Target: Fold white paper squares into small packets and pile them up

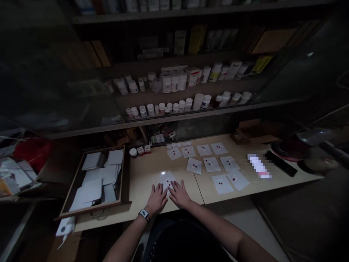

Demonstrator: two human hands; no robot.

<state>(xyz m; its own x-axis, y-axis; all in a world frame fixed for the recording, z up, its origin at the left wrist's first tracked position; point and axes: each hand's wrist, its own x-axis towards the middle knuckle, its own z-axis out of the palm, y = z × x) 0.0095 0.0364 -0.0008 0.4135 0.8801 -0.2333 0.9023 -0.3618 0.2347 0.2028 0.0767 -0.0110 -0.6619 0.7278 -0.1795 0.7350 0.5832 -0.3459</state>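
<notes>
A white paper square [167, 175] with several red and white pills [168, 181] on it lies at the front of the table. Over its lower left corner rests my left hand [157, 199], fingers spread and flat, a watch [144, 214] on the wrist. My right hand [179, 194] lies on the lower right part, its fingers also stretched out. Both thumbs point inward, close together. Part of the paper's near edge is hidden by my hands. To the right, more paper squares [194, 171] carry small groups of pills.
A drawer [121, 182] filled with stacked white paper stands on the left. Small boxes [147, 149] and a white jar [133, 152] sit behind it. A black phone-like object [282, 164] lies at the right. Shelves of bottles [174, 82] rise at the back.
</notes>
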